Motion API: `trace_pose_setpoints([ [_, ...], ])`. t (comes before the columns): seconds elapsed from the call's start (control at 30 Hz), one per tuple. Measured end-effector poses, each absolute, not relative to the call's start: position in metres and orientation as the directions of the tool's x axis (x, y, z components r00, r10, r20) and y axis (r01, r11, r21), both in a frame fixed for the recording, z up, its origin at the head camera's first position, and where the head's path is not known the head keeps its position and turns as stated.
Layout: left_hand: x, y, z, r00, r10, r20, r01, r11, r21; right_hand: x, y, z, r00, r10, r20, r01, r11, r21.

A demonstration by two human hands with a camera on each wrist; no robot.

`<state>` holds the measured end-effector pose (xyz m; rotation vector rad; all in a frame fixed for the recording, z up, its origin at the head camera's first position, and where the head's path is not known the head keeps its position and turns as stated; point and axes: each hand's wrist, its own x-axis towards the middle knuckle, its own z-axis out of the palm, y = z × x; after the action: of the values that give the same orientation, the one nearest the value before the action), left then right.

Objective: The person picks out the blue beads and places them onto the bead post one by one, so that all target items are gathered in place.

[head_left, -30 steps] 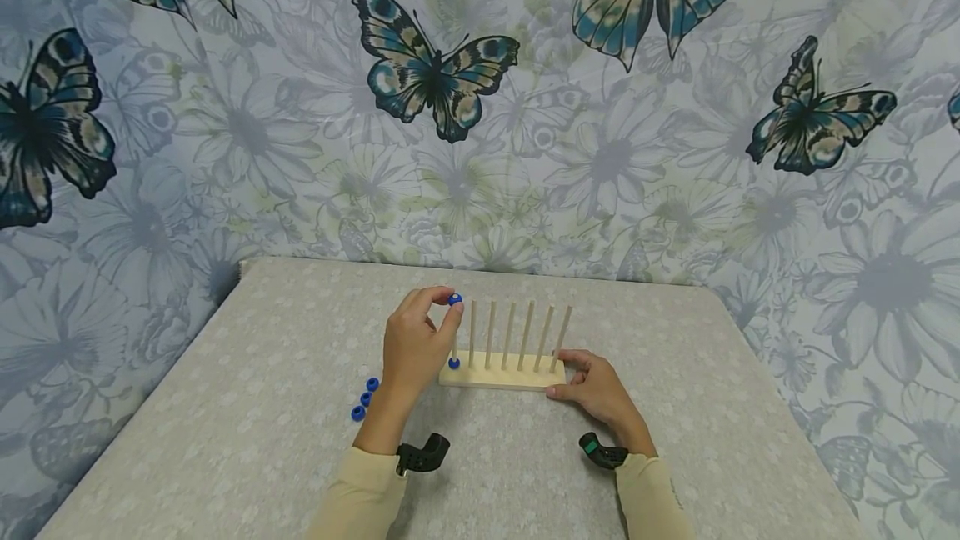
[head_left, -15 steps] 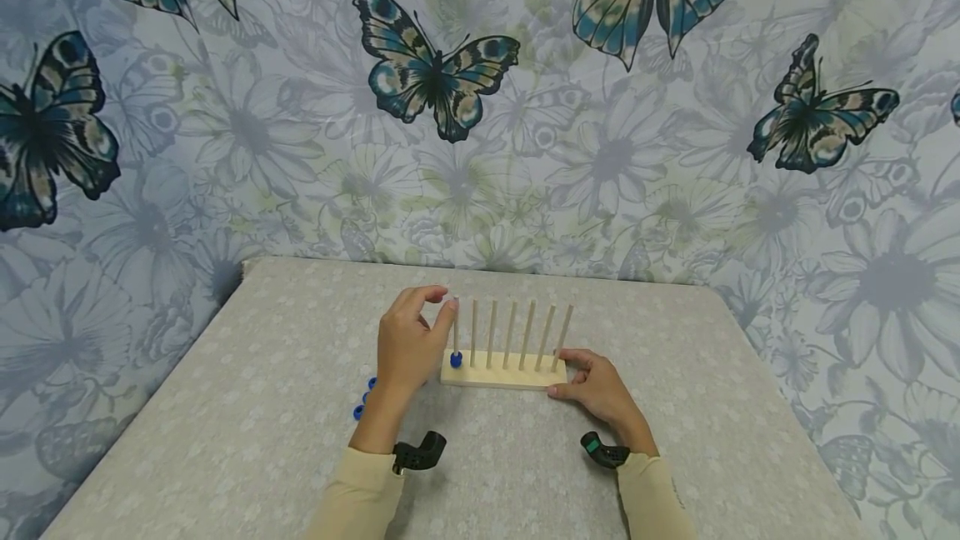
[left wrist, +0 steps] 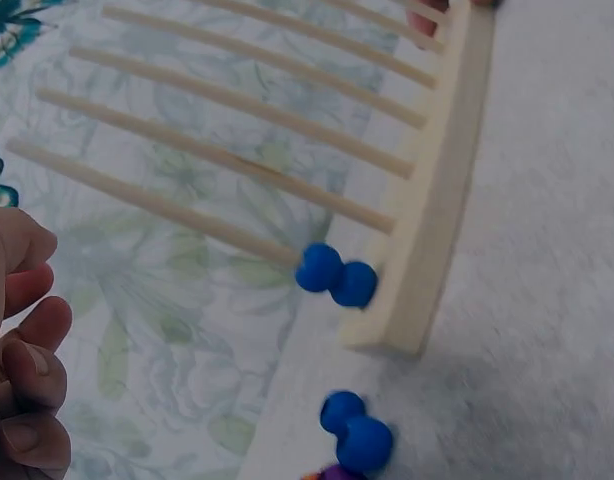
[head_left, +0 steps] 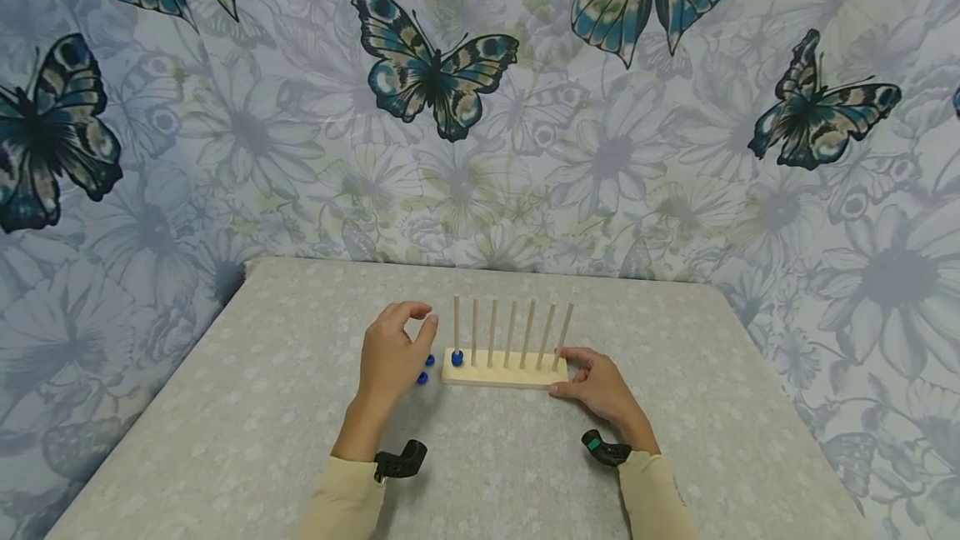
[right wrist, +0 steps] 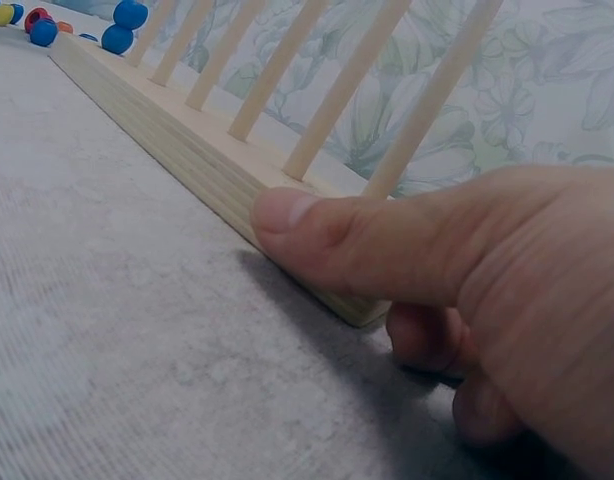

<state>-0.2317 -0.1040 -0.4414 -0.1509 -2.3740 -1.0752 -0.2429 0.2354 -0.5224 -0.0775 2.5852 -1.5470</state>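
A pale wooden peg stand (head_left: 504,371) with several upright pegs sits on the table. Two blue beads (left wrist: 335,275) are threaded at the foot of its leftmost peg, one on top of the other. My left hand (head_left: 392,357) hovers left of that peg, fingers loosely bent, with nothing between thumb and fingertips. Beside the stand's left end lie loose blue beads (left wrist: 364,444), partly hidden behind the left hand in the head view. My right hand (head_left: 595,388) grips the stand's right end, its thumb (right wrist: 287,213) on the front edge and the other fingers behind.
Beyond the stand in the right wrist view, loose beads also show a yellow bead (right wrist: 3,14) and a red one (right wrist: 35,18). A purple bead (left wrist: 339,473) peeks in below the blue ones. A patterned cloth covers the table (head_left: 247,407); a butterfly-print wall hanging (head_left: 465,190) stands behind.
A blue bead pinched by my left hand at the leftmost peg's top was released and now sits above the first one. The left hand then drew back leftward. My right hand stays put.
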Motion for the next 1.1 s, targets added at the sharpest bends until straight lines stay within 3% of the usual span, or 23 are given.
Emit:
trace_pose_setpoints([
  [0.53, -0.214, -0.12, -0.475, -0.938, -0.094, 0.334, 0.169, 0.718, 0.675, -0.245, 0.235, -0.526, -0.99, -0.101, -0.094, 0.033, 0.489, -0.872],
  [1.1, -0.213, -0.124, -0.492, -0.954, -0.028, 0.297, 0.166, 0.776, 0.608, -0.244, 0.233, -0.523, -0.992, -0.1, -0.072, 0.014, 0.489, -0.872],
])
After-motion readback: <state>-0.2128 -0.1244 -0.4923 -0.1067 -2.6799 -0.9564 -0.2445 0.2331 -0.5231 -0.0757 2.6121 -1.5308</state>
